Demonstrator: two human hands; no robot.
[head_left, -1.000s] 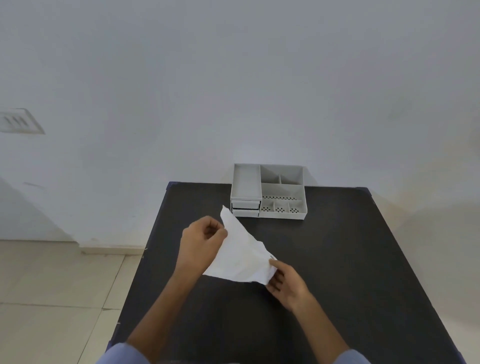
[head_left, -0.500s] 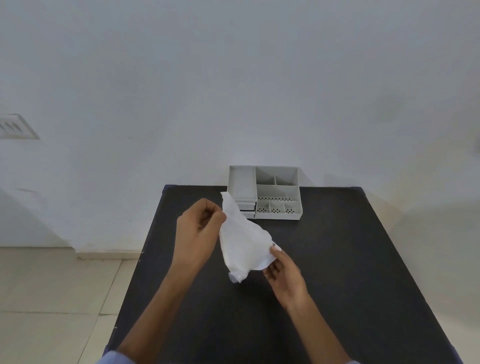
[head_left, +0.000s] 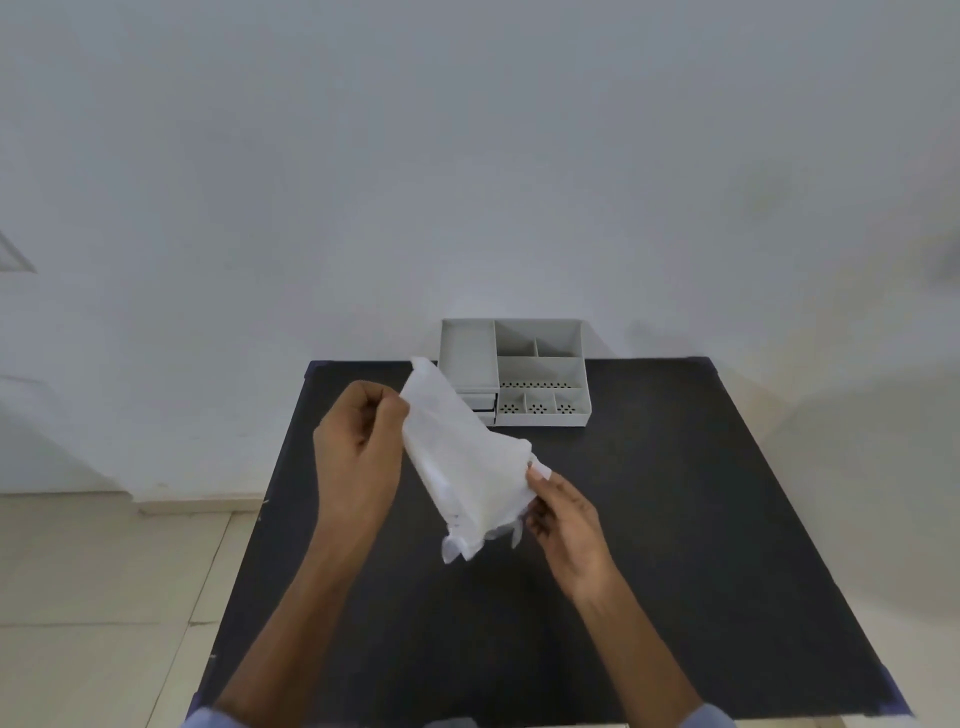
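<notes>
**Sheet drawn in and raised since a second ago**

Since the earlier frame, the white sheet (head_left: 467, 467) has been gathered from a flat, spread triangle into a narrower, crumpled fold, and it has been lifted higher in the view. Its upper edge is pinched by the curled fingers and thumb of the left hand (head_left: 358, 452). Its lower right edge is gripped by the right hand (head_left: 569, 525), whose thumb is laid over the sheet. The sheet is held in the air above the black table (head_left: 675, 519), between the two hands, with a loose corner hung below. Its top corner is seen in front of the left part of the grey compartment organizer (head_left: 540, 370), which is set at the far edge of the table against the pale wall (head_left: 467, 156). A tiled floor (head_left: 104, 597) is seen to the left.
</notes>
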